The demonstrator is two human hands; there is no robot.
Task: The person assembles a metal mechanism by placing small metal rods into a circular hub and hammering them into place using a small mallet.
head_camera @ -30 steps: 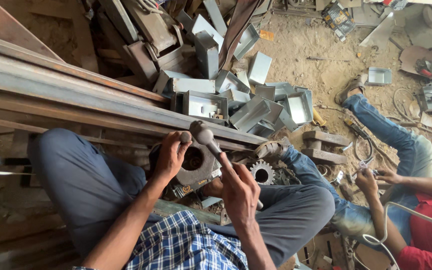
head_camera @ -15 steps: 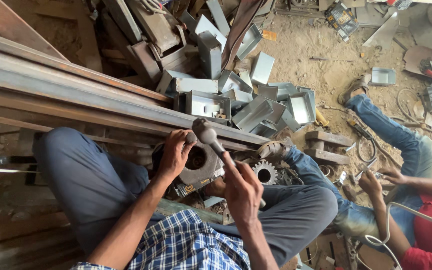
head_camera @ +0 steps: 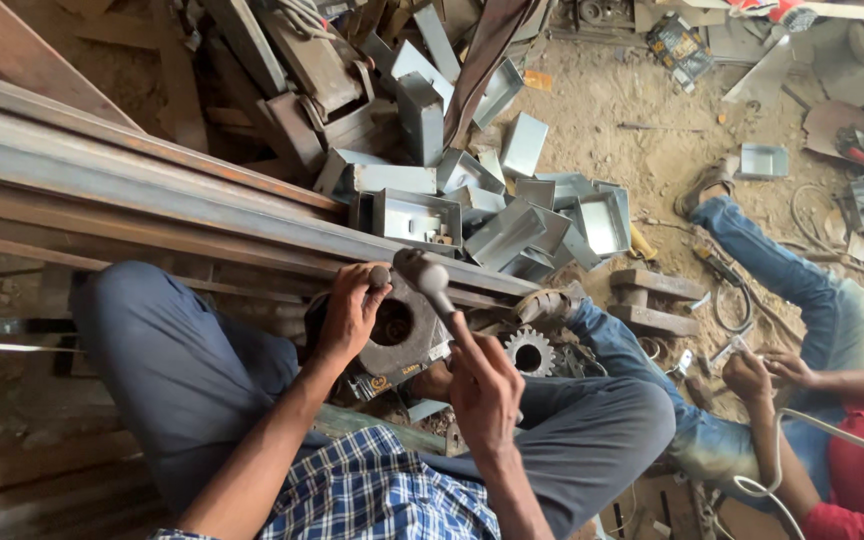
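A round metal part with a dark centre hole (head_camera: 397,330) rests between the person's knees, just in front of the long steel beams (head_camera: 152,190). A short metal pin (head_camera: 380,276) stands at its upper edge, pinched in the curled fingers of the left hand (head_camera: 352,315), which also lies against the part's left rim. The hammer (head_camera: 430,285) hangs with its head just right of the pin's top, very near it; whether they touch cannot be told. Its handle runs down and to the right into the right hand (head_camera: 487,390), which is closed in a fist around it. So the pin lies up and left of the right hand, along the line of the handle, and the left hand is the nearer one. A toothed gear (head_camera: 529,352) lies just right of the part. Beyond the beams sits a heap of grey sheet-metal boxes (head_camera: 512,210). Another person in blue jeans (head_camera: 782,270) sits on the sandy floor at right.
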